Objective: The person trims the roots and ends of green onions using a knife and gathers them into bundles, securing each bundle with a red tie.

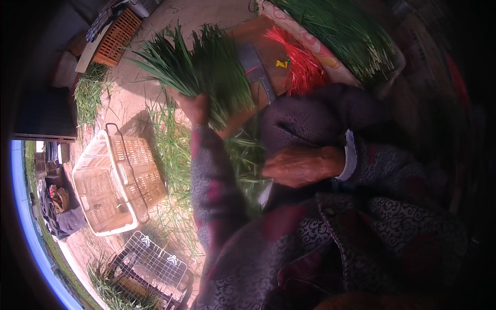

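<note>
Patterned dark sleeves and the front of a jacket point(248, 263) lie nearest, with dark trousers point(305, 116) just beyond the right hand point(304, 166). That hand is held near the lap with its fingers curled; a small pale thing point(265, 194) shows just below its fingertips, and I cannot tell whether it is gripped.

Farther out, the left hand point(194, 109) is closed on the near end of a bunch of green leaves point(178, 64), some fingers hidden behind them. The bunch spreads away from the hand, and its right part is blurred.

Right of the left hand, past the leaves, a grey plate point(251, 59) lies on a brown board point(273, 49). Red strips point(305, 72) are heaped farther right, beside a small yellow thing point(281, 64). Beyond them, a pink patterned cloth point(310, 44) borders a large pile of green stalks point(343, 36).

Left of and nearer than the left hand, a pale plastic basket point(152, 170) with a dark wire handle stands tilted on the ground, loose green leaves point(175, 134) scattered beside it. Nearer still is a wire rack point(157, 258). Far left of the hand sits an orange crate point(119, 36).
</note>
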Motion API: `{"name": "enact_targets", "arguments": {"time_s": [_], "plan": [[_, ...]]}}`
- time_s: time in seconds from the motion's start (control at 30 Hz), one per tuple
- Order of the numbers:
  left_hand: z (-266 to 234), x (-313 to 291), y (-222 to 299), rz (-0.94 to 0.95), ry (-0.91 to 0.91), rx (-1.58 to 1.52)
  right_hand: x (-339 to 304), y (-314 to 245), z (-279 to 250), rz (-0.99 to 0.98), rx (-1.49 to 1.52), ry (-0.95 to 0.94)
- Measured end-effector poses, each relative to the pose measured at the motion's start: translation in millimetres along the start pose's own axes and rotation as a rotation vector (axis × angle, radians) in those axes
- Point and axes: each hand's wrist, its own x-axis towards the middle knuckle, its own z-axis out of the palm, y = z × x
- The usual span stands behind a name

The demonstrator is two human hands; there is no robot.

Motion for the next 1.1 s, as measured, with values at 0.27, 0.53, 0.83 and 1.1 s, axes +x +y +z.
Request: {"name": "enact_targets", "arguments": {"time_s": [0.27,0.53,0.83,1.1], "plan": [[90,-22,-9,-0.198,-0.038,1.048,4,17,14,-0.053,-0.078,0.096],[74,-5,-8,-0.261,-0.164,1.003,-6,21,8,-0.137,-0.020,0.129],[97,-14,82,0.438,-0.337,0.460,-33,-5,-61,0.006,0.312,0.243],[227,-32,74,0.427,-0.580,0.306,-36,27,-18,-0.221,-0.121,0.699]]}}
